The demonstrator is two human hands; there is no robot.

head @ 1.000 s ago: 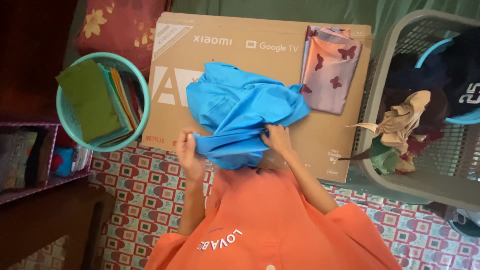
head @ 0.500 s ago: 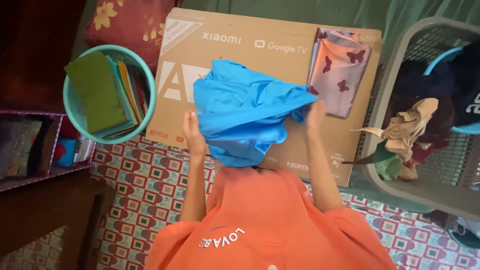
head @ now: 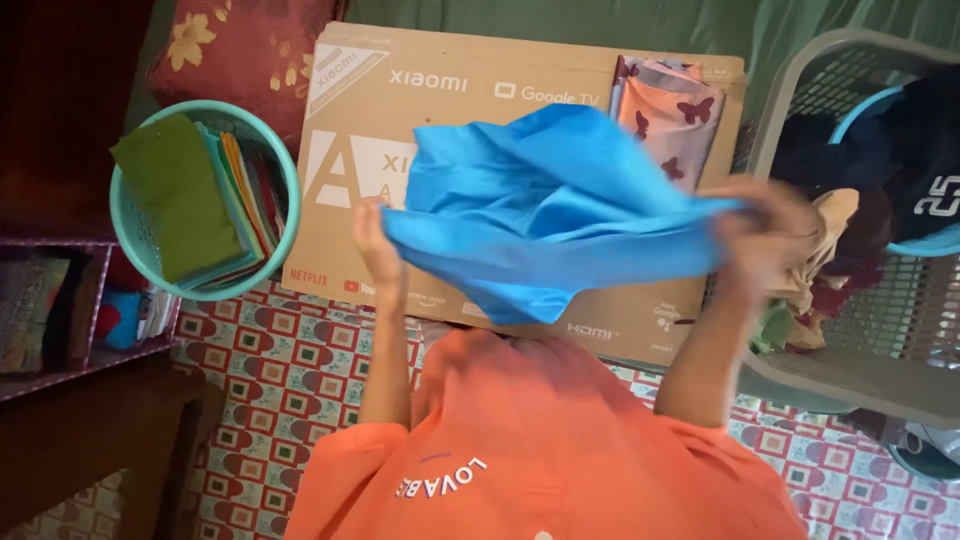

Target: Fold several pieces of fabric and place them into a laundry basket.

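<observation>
head view: blue garment stretched between both hands over cardboard sheet

left hand (head: 375,245) pinches one edge of the blue garment (head: 545,215), fingers closed on the cloth. right hand (head: 765,235) is blurred with motion, yet the fabric runs taut into it, so it reads as clenched on the opposite edge. the garment hangs spread between the two hands, lifted above the flat cardboard sheet (head: 450,90), its lower fold sagging toward the person's orange shirt (head: 540,430).

step in hand, as judged: opening the garment out flat before folding. the next move would call for lowering it evenly onto the cardboard, both edges kept level, with the cloth clear of the folded piece already there.

that piece — a peach cloth with dark butterflies (head: 680,115) — lies on the far right corner of the cardboard, partly covered by the raised garment.

containers:
- round teal basket (head: 125,235), left of the cardboard, holds folded cloths stood on edge; a green one (head: 175,200) on the outside, others in teal, orange and red behind it.
- grey laundry basket (head: 860,370), right of the cardboard, holds a loose heap — dark garments, a beige cloth (head: 835,215), something green low down. contents unfolded.

patterned floor tiles (head: 290,360) show beneath the near edge.
</observation>
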